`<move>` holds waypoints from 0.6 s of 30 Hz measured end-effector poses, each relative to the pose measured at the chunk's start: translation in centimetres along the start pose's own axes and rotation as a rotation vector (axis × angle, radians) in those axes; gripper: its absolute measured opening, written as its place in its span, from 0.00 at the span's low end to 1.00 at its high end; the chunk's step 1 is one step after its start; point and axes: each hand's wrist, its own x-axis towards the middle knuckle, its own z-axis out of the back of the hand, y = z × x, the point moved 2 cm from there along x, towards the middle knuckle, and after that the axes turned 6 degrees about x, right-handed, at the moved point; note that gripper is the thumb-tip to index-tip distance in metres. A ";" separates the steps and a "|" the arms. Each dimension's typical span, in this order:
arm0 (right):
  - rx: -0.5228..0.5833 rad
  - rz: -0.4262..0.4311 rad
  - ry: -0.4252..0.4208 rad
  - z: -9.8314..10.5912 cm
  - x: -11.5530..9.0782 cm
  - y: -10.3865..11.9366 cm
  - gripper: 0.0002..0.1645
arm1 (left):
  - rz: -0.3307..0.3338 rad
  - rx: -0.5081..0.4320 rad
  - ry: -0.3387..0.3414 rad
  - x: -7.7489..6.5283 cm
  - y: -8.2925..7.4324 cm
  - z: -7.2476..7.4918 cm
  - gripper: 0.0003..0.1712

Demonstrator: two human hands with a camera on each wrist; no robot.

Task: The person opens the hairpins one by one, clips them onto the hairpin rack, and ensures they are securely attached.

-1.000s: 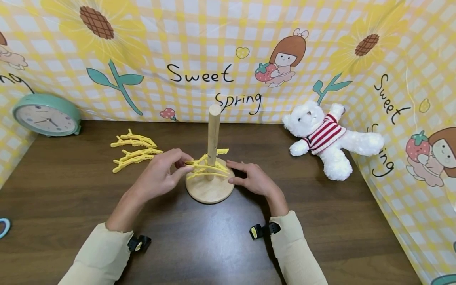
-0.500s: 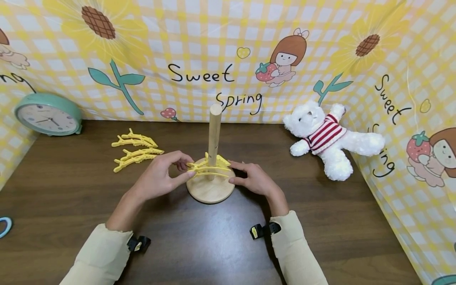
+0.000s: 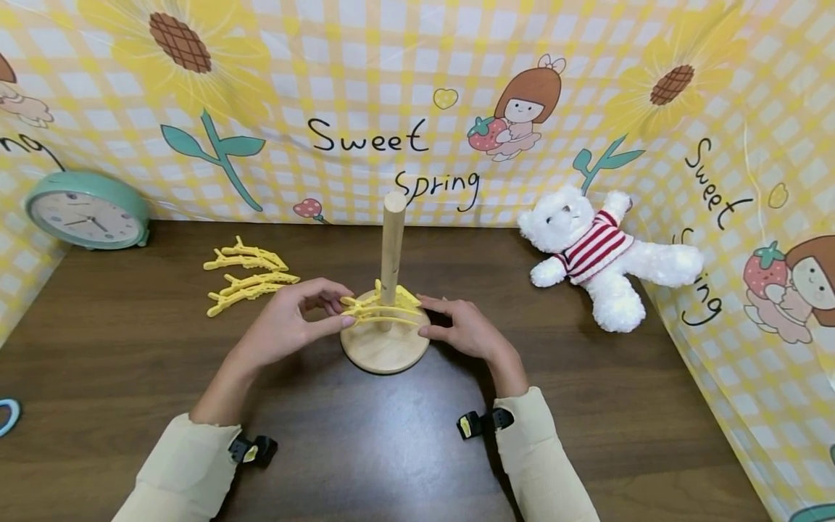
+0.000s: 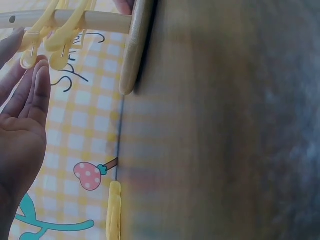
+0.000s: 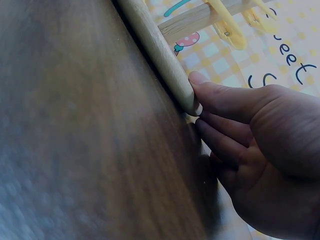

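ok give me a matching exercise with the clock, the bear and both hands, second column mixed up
Column one
1. clock
2. left hand
3. bear
4. right hand

Column two
a. holds the edge of the round base
b. white, lying at the back right
c. turquoise-rimmed, at the back left
d. pinches a yellow clip

Right pairs: 1-c, 2-d, 3-b, 4-a
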 end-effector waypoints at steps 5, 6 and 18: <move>0.004 -0.005 0.004 0.0 0.0 0.0 0.35 | 0.041 -0.031 -0.003 -0.2 0.1 0.2 0.15; 0.006 -0.005 0.006 0.0 0.0 0.0 0.34 | 0.048 -0.033 -0.004 -0.2 0.2 0.2 0.15; 0.004 0.004 0.007 0.0 0.1 -0.2 0.35 | 0.107 0.019 -0.087 -1.6 2.1 3.1 0.16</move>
